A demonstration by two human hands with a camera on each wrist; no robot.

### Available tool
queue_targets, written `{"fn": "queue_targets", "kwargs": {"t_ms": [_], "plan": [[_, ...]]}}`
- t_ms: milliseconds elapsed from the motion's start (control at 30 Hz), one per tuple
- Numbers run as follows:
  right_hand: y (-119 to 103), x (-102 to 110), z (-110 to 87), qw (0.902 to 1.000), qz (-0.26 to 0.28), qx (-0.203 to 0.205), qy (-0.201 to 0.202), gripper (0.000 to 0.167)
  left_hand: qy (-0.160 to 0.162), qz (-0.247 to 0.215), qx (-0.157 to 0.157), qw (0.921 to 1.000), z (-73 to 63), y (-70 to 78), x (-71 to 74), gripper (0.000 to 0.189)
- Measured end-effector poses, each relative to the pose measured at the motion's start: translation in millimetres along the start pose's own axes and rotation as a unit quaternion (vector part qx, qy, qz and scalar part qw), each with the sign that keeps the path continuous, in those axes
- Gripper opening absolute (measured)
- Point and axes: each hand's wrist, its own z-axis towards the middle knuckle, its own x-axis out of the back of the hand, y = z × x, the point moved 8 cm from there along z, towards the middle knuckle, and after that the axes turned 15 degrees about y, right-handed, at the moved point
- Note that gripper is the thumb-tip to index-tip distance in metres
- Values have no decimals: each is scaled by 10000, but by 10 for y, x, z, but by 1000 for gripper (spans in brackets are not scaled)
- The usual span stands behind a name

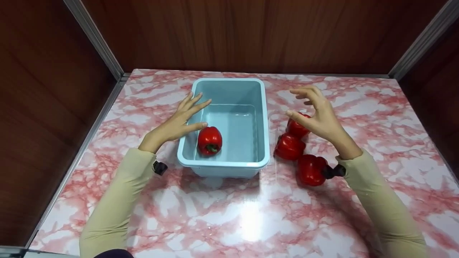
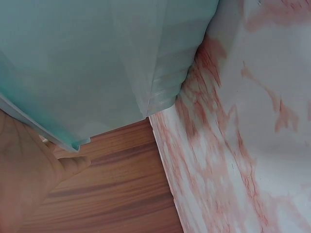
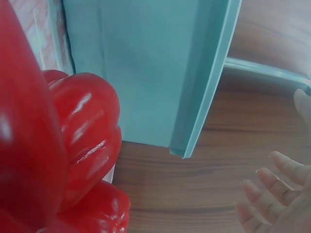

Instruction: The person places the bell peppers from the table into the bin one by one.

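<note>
Left hand (image 1: 179,120): fingers straight and spread, nothing held, out over the left rim of the blue tub (image 1: 222,164). Can't tell from these angles if it actually touches the rim.

Right hand (image 1: 321,114): wide gap between thumb and bent fingers, empty. It's up to the right of the tub, partly blocking the far pepper (image 1: 296,129) in the head view.

One red pepper (image 1: 209,136) is inside the tub, near-left corner, green stem facing the near side. Three more are bunched on the table outside, right of the tub: the far one, the middle pepper (image 1: 289,147) just beside the tub wall, and the near pepper (image 1: 310,171), partly behind the black gadget (image 1: 337,171) on the right cuff.

Table (image 1: 172,215) is red-and-white marbled, brown wood panel (image 1: 251,36) behind it. Both sleeves (image 1: 111,200) pale green.
</note>
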Motion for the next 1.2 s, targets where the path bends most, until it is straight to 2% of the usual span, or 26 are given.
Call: {"fn": "queue_targets", "kwargs": {"t_ms": [300, 700, 1200], "plan": [[34, 14, -22, 9999, -54, -96, -7, 50, -13, -61, -14, 10000, -2, 3, -8, 68], [54, 33, -42, 10000, -42, -20, 35, 49, 12, -212, -15, 9998, -5, -5, -8, 68], [91, 28, -40, 9999, -96, -39, 52, 49, 48, -196, -52, 9998, -2, -7, -2, 68]]}}
